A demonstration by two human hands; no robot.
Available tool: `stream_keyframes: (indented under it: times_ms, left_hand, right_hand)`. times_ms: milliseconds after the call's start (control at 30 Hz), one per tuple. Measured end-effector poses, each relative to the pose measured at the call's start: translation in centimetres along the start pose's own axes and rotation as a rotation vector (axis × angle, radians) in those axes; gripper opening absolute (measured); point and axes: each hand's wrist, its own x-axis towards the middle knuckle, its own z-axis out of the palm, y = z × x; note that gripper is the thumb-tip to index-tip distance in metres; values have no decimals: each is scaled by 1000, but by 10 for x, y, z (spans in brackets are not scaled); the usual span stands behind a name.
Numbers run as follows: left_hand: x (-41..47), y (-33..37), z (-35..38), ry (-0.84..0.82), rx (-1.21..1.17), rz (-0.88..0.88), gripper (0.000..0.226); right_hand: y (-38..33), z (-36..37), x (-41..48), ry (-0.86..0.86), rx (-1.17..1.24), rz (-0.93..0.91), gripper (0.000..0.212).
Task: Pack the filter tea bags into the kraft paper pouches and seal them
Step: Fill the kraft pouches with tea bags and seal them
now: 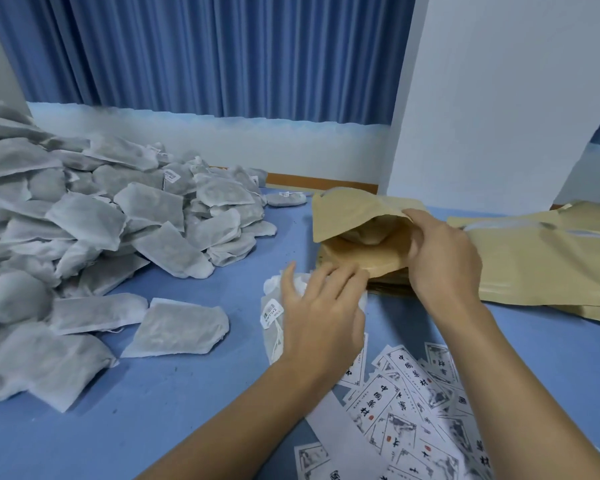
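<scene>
The person's right hand (444,258) holds a tan kraft paper pouch (347,211) open above the blue tabletop (153,410). Its grip pinches the pouch's upper lip and lifts it, so the mouth gapes toward the left. Just inside the mouth lies a pale filter bag (368,235). The pouch rests on a flat stack of tan kraft pouches (534,268) that spreads off to the right.

The left hand (321,317) lies just in front of the mouth, on top of a white mesh filter tea bag with a barcode tag (271,336). Its grip is spread: the fingers are fairly straight, laid over the bag and reaching to the pouch's lower lip. That bag lies flat on the tabletop, partly hidden under the palm.

A large heap of grey-white filter tea bags (84,220) fills the left side of the tabletop, with a few loose ones at its near edge. Beneath the forearms, near the front right, lies a scatter of white printed paper labels with black characters (406,407). Behind everything hang a pleated blue curtain (205,53) and a white wall (482,98).
</scene>
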Motion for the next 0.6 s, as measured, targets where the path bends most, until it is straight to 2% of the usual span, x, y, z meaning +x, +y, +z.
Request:
stream_keyframes:
  times_ms: [133,200,300,367,433,500,533,600]
  left_hand:
    - [-16,-6,-5,-266,103,-318,79]
    - [-19,-13,-7,-322,-11,-427,88]
    - [-18,-23,-14,-323,-192,-529,88]
    - [-18,-25,-16,-217,-345,-560,86]
    - [-15,-22,-19,8,-500,-553,84]
    - [-10,-17,-24,251,-569,-393,76]
    - [-8,-15,-23,319,-588,-284,74]
    - [-8,-9,-20,324,-621,-104,77]
  right_hand:
    - [0,-2,4,-45,200,-33,36]
    - [0,-1,3,-117,200,-50,35]
    - [1,1,1,-174,182,-59,36]
    - [0,1,1,-173,155,-56,37]
    - [-2,0,-1,-163,139,-51,38]
    - [-5,-1,-2,-170,128,-41,39]
    - [-5,-1,-2,-176,124,-36,39]
    - [-7,-1,-1,-191,111,-42,39]
